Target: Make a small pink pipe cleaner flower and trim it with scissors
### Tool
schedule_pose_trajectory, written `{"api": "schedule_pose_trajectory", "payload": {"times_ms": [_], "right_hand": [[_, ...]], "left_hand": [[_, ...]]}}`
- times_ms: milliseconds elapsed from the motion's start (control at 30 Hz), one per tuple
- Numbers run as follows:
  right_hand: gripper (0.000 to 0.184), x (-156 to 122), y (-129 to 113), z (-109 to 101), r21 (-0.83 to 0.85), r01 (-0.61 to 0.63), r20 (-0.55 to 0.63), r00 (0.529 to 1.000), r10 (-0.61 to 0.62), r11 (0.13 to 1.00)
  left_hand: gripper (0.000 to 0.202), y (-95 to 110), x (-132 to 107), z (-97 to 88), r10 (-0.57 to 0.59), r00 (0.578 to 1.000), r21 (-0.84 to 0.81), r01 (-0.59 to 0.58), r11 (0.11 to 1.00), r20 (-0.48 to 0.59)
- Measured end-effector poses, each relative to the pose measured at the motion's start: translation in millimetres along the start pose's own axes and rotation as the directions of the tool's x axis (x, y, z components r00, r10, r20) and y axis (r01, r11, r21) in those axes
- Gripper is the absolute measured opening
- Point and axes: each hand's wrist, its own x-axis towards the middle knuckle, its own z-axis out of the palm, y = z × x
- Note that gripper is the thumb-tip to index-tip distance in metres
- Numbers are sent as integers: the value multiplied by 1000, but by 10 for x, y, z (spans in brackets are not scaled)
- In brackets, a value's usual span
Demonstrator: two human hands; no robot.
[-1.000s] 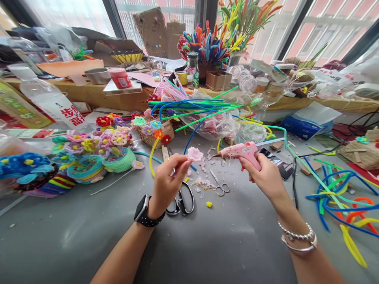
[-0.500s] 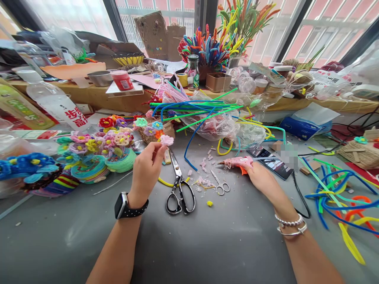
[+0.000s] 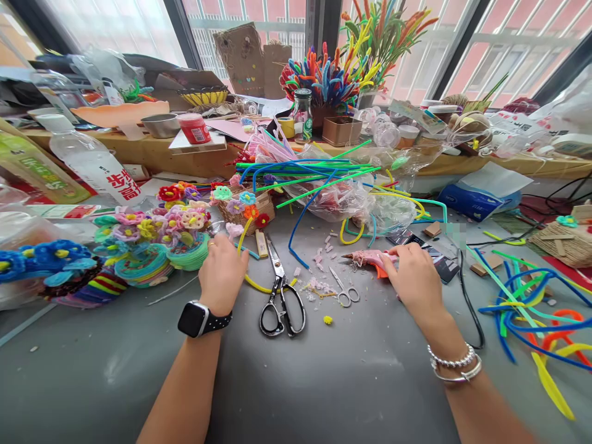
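Note:
My left hand [image 3: 224, 274] has its fingers closed, with a small pale pink fuzzy flower [image 3: 234, 230] showing just past the fingertips. My right hand [image 3: 416, 280] is palm down around the back end of a pink glue gun [image 3: 367, 258], the thumb on its near side. Part of the grip is hidden. The gun's nozzle points left, low over the table. Between my hands lie large black-handled scissors [image 3: 280, 293], small silver scissors [image 3: 345, 290], pink clippings [image 3: 319, 285] and a yellow fuzzy ball [image 3: 328, 320].
Pipe-cleaner flower pots [image 3: 143, 262] crowd the left. Loose pipe cleaners [image 3: 531, 314] lie at right near a black cable [image 3: 469, 308] and a phone [image 3: 444, 265]. Behind are plastic bags [image 3: 342, 200], a tissue pack [image 3: 476, 194] and a cluttered ledge [image 3: 152, 148].
My left hand has moved left and lower with the pink flower. My right hand has turned more palm down at the glue gun, which has barely shifted.

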Motion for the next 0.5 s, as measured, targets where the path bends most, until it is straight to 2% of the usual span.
{"api": "schedule_pose_trajectory", "payload": {"times_ms": [133,267,367,500], "right_hand": [[18,-27,-174,-55,290,172,0,984,-180,941],[15,-71,-274,-51,385,211,38,969,-244,898],[14,-78,-278,-41,399,221,35,966,-256,890],[13,-73,-270,-39,414,209,45,967,-249,886]], "left_hand": [[33,-17,8,42,-5,994,72,-3,997,109],[24,-40,34,43,6,988,72,-17,997,152],[17,-35,50,19,12,993,29,-16,999,121],[10,-21,66,-6,36,999,-97,-36,995,-11]]}}
